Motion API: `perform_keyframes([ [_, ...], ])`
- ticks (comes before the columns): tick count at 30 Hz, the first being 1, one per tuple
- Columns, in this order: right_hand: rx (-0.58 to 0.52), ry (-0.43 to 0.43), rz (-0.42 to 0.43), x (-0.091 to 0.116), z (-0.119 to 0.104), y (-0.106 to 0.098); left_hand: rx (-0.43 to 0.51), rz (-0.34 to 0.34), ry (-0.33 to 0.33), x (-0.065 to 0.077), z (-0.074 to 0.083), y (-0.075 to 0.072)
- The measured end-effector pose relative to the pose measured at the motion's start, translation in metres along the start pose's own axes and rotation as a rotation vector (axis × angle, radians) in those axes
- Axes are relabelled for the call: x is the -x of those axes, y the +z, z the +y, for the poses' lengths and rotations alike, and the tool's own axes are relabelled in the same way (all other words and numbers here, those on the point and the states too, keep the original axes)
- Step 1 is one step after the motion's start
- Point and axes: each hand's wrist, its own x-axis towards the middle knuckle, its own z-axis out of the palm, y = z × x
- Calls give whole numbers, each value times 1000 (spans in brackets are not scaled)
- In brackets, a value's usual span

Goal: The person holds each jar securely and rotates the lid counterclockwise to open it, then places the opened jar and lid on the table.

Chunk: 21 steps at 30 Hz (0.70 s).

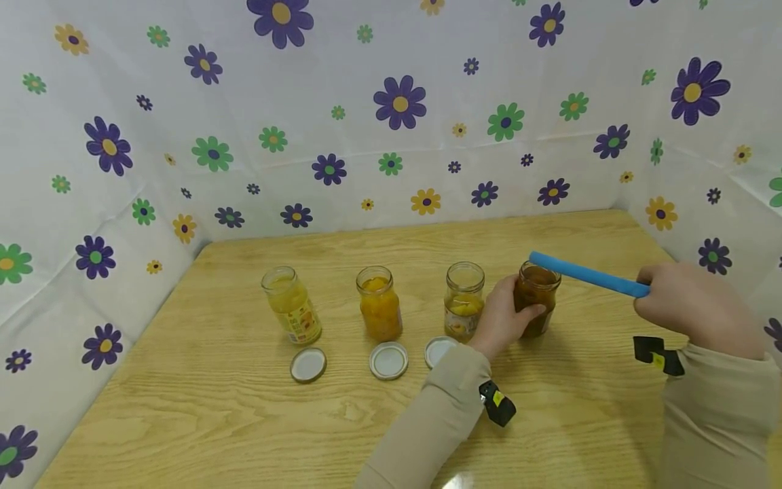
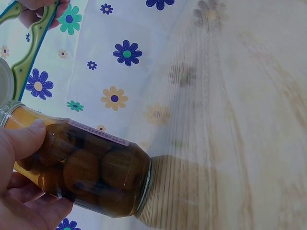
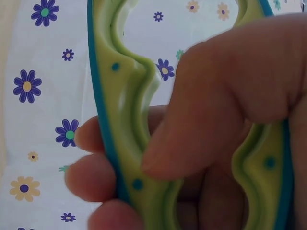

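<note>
My left hand (image 1: 502, 318) grips a glass jar (image 2: 103, 167) of dark brown round fruit, thumb on one side and fingers on the other. The jar stands on the table, its glass rim uncovered at the top. My right hand (image 1: 696, 299) holds a blue and green jar opener (image 3: 127, 108) with scalloped inner edges, fingers curled round its handles. In the head view the opener appears edge-on as a blue bar, its far end over the jar's mouth. Within the opener sits a pale round lid (image 2: 5, 82), apart from the rim in the left wrist view.
Left of the held jar stand three open jars of yellow and orange fruit: a near one (image 1: 464, 305), a middle one (image 1: 380, 309) and a far-left one (image 1: 294, 309). Lids lie before them: a left lid (image 1: 308, 365), a middle lid (image 1: 388, 360) and a partly hidden lid (image 1: 438, 350).
</note>
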Motion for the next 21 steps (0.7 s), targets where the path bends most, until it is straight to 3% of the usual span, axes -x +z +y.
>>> perform_keyframes([
  [21,-17,-1,54,-5,-2,1,-22,8,11,-2,3,-2],
])
